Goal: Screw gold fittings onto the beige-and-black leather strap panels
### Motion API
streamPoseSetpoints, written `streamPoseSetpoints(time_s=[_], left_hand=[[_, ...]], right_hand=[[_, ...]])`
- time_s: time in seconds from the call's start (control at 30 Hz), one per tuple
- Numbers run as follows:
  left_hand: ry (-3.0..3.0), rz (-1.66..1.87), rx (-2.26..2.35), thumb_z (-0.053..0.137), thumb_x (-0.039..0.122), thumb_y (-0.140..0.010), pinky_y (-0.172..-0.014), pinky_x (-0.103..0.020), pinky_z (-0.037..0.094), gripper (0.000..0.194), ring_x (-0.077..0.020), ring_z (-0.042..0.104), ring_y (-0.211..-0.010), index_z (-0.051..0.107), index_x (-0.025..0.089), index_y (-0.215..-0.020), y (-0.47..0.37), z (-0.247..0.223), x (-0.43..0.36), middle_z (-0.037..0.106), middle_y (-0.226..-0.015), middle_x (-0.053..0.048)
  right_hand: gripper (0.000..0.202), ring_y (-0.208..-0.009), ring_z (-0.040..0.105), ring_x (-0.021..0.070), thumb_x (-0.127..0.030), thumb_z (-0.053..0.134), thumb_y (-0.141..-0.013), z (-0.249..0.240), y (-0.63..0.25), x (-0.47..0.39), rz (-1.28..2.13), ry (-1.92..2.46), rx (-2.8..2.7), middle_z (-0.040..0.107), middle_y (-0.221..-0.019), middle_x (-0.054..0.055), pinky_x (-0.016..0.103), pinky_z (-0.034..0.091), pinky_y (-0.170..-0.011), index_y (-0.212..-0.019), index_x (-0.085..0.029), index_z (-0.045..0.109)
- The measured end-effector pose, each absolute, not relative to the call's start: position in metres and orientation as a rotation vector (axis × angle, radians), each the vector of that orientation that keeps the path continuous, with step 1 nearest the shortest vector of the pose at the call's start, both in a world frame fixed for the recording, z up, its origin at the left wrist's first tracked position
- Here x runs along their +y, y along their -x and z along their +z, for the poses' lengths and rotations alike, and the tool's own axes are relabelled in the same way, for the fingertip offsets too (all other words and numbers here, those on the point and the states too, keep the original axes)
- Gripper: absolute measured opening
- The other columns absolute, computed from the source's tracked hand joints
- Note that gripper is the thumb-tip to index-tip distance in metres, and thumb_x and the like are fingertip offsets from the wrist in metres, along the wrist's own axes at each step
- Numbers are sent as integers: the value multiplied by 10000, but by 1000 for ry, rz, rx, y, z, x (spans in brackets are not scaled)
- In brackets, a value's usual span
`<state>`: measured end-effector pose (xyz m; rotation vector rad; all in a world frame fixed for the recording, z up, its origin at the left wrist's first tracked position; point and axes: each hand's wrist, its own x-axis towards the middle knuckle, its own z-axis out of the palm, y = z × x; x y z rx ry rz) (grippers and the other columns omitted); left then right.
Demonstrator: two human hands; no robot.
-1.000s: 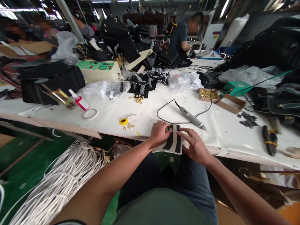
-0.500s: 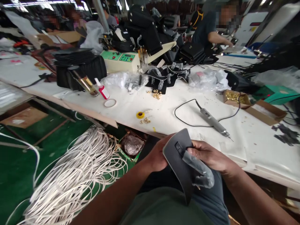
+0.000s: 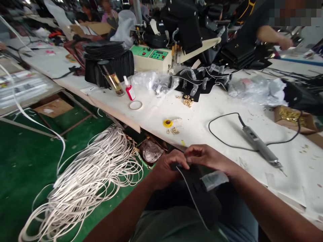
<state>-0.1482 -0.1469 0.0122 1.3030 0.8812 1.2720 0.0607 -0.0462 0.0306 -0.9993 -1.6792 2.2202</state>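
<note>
A black leather-like panel (image 3: 199,188) with a pale edge hangs over my lap, its top end at my fingers. My left hand (image 3: 169,168) is closed on its upper left corner. My right hand (image 3: 205,156) pinches close beside it at the top edge; what lies between those fingertips is hidden. A piece wrapped in clear plastic (image 3: 214,180) sticks out from the panel's right side, below my right hand. Beyond my hands, small gold fittings (image 3: 174,131) lie by a yellow round item (image 3: 167,123).
A grey electric screwdriver (image 3: 262,146) with a looped cable lies on the white table (image 3: 202,124). Farther back are a red bottle (image 3: 129,89), a ring of tape (image 3: 135,105), more black panels (image 3: 194,84) and a green-topped machine (image 3: 151,58). White cord (image 3: 101,181) heaps on the floor.
The panel has turned, its plastic-wrapped piece now pointing right. Both hands have come together at its top edge. The view has swung left.
</note>
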Motion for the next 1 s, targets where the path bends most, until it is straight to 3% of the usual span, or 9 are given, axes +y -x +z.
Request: streamPoseSetpoints(time_s=[0.1, 0.3, 0.47, 0.7, 0.83, 1.0], left_hand=[[-1553, 1345, 983, 840, 338, -873, -948, -389, 512, 166, -229, 648, -1001, 765, 197, -826, 156, 12, -151, 702, -851, -69], [-1473, 1215, 1199, 666, 220, -994, -968, -375, 519, 71, -203, 704, -1075, 620, 207, -941, 165, 17, -169, 761, -1164, -84], [-1495, 1218, 1174, 666, 146, -959, -920, -331, 546, 99, -181, 719, -1015, 597, 213, -936, 162, 9, -173, 767, -1091, -58], [-1788, 1285, 1153, 739, 103, -880, -892, -347, 566, 218, -209, 725, -962, 724, 206, -1071, 162, 2, -170, 782, -1000, -76], [-1759, 1316, 1176, 744, 154, -908, -889, -350, 582, 129, -208, 733, -962, 749, 198, -1029, 159, 7, -170, 791, -978, -81], [-1780, 1337, 1185, 744, 204, -925, -857, -351, 602, 115, -205, 740, -925, 771, 201, -1037, 152, 14, -171, 792, -955, -87]], right_hand=[[496, -747, 631, 148, -500, 901, -745, 13, -43, -32, 2061, 1021, -1777, 711, -852, 15, 279, 483, -702, -1072, -177, 714], [390, -784, 645, 170, -456, 722, -915, -9, -16, 9, 1113, 1286, -2099, 737, -990, 46, 316, 514, -768, -1217, -210, 731], [347, -795, 670, 167, -354, 630, -978, -14, 6, 27, 737, 1299, -2432, 733, -1097, 44, 298, 489, -755, -1303, -278, 727], [222, -825, 673, 167, -352, 640, -961, -19, 3, 26, 628, 1316, -2458, 743, -1009, 27, 275, 460, -744, -1114, -257, 771], [280, -820, 667, 170, -387, 647, -946, -14, 6, 24, 651, 1370, -2452, 748, -1003, 30, 282, 447, -729, -1162, -250, 761], [184, -834, 653, 173, -363, 627, -933, -6, 11, 23, 636, 1423, -2470, 754, -1029, 29, 279, 402, -688, -1007, -259, 759]])
